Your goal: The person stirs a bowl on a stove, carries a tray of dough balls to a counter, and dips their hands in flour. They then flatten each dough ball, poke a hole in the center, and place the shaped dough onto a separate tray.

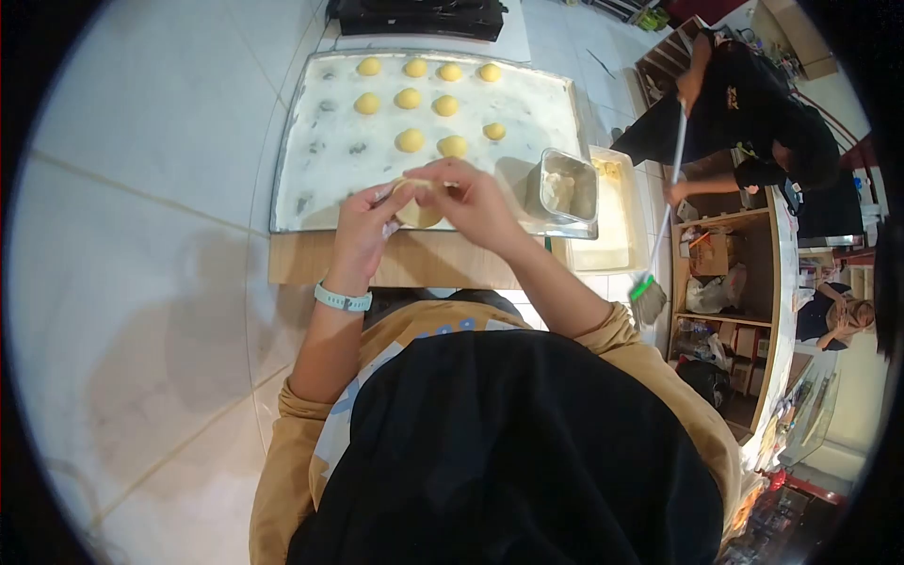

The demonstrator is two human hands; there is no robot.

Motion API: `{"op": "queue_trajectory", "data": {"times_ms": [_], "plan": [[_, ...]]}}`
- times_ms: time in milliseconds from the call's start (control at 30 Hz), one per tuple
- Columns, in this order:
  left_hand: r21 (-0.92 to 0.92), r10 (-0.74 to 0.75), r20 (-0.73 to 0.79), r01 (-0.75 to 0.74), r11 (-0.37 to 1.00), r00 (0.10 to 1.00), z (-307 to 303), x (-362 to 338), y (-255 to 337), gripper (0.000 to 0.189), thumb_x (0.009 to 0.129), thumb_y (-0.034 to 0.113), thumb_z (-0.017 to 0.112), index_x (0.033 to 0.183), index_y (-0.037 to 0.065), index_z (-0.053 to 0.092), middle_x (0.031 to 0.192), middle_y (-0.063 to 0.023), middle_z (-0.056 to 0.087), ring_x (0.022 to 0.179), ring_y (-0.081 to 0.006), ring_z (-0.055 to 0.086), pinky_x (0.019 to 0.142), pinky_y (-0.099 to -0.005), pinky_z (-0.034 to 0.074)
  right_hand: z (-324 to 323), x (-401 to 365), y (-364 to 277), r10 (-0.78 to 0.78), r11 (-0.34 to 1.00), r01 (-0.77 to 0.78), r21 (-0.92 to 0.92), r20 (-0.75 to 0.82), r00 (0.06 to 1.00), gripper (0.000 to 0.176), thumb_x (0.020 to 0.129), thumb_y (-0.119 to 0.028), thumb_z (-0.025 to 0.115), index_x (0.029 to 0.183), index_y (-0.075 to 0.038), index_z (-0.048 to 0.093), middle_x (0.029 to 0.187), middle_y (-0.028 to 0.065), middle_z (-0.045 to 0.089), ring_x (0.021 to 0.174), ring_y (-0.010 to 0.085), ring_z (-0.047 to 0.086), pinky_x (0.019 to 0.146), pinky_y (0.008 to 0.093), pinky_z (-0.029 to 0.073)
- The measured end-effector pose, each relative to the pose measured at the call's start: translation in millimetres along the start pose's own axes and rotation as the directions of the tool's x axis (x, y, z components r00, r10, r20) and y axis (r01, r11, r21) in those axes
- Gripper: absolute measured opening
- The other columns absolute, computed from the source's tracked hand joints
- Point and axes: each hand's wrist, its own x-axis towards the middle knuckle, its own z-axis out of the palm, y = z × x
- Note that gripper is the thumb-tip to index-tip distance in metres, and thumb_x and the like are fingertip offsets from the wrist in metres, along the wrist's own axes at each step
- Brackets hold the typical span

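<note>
A: Located the piece of dough [417, 212]?

B: Found it held in the air between both hands, just above the near edge of the tray [311, 188], touching neither tray nor worktop [301, 264].

A: State of each grip?

B: Recorded the left hand [363, 226] curled as a cup around the underside and left flank of the piece, grip closed on it. Recorded the right hand [476, 202] bent over the top, grip pinching the upper rim of the same piece. Cannot tell of any filling inside; hidden by the hands.

A: Surroundings?

B: Counted ten dough balls [409, 98] in rows on the far part of the tray, well apart from one another. Noted a metal tin [565, 184] on the right near corner of the tray, near the right hand, with a pale mass inside, and a plastic tub [612, 221] just beside it, off the tray. Noted a person [744, 94] with a broom [648, 297] well off to the right, clear of both hands.

A: Recommendations for the step in hand, judged to be closing and shaping the piece?

B: Hold the left cup steady and turn the piece little by little. Pinch with the right only at the rim, lightly, so as not to tear the skin. Gather the edges to one point and press them shut. Roll smooth, then compare for size with the balls on the tray. Work over the tray to catch any crumbs.
</note>
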Motion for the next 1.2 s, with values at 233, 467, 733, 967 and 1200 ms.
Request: {"op": "queue_trajectory", "data": {"times_ms": [233, 467, 733, 967, 1200], "plan": [[-0.091, 0.028, -0.053, -0.033, 0.995, 0.998, 3, 4, 3, 0.021, 0.080, 0.012, 0.064, 0.095, -0.003, 0.062, 0.084, -0.0042, 0.062, 0.072, -0.0085, 0.058, 0.059, -0.0191, 0.044, -9, 12, -2, 0.149, 0.946, -0.150, 0.288, 0.026, 0.988, 0.024, 0.081, -0.004, 0.060, 0.105, 0.001, 0.058, 0.090, 0.0054, 0.061, 0.082, 0.0098, 0.058, 0.073, 0.0224, 0.047], [-0.039, 0.012, -0.064, -0.015, 0.999, 0.998, -3, 11, -3, 0.025, 0.078, 0.019, 0.067, 0.093, -0.001, 0.063, 0.080, -0.0017, 0.063, 0.059, -0.0016, 0.047, 0.050, -0.0151, 0.033, -14, 13, 4, 0.155, 0.952, -0.157, 0.264, 0.031, 0.988, 0.024, 0.081, -0.002, 0.058, 0.105, 0.002, 0.058, 0.087, 0.0076, 0.062, 0.080, 0.0105, 0.059, 0.070, 0.0219, 0.046], [-0.053, 0.033, -0.087, -0.038, 0.998, 0.996, 0, 15, 7, 0.029, 0.079, 0.019, 0.066, 0.097, -0.003, 0.061, 0.084, -0.0054, 0.063, 0.071, -0.0095, 0.059, 0.060, -0.0200, 0.045, -18, 18, 5, 0.151, 0.941, -0.148, 0.304, 0.015, 0.988, 0.024, 0.081, -0.006, 0.060, 0.104, 0.002, 0.060, 0.093, 0.0071, 0.060, 0.075, 0.0085, 0.057, 0.064, 0.0198, 0.045], [0.004, -0.011, -0.020, 0.011, 1.000, 1.000, 0, 17, 12, 0.031, 0.078, 0.018, 0.066, 0.099, -0.005, 0.059, 0.086, -0.0075, 0.064, 0.076, -0.0126, 0.061, 0.067, -0.0226, 0.048, -21, 17, 5, 0.177, 0.946, -0.196, 0.258, 0.097, 0.979, 0.024, 0.082, -0.004, 0.059, 0.106, 0.000, 0.059, 0.088, 0.0064, 0.063, 0.081, 0.0105, 0.058, 0.072, 0.0221, 0.046], [0.039, -0.043, 0.032, 0.042, 0.998, 0.999, 5, 20, 14, 0.032, 0.078, 0.018, 0.067, 0.098, -0.005, 0.060, 0.086, -0.0086, 0.063, 0.079, -0.0146, 0.062, 0.071, -0.0250, 0.049, -21, 15, -7, 0.129, 0.960, -0.144, 0.241, 0.075, 0.989, 0.025, 0.082, -0.005, 0.059, 0.106, 0.001, 0.058, 0.090, 0.0064, 0.063, 0.080, 0.0103, 0.058, 0.073, 0.0217, 0.046]]}}
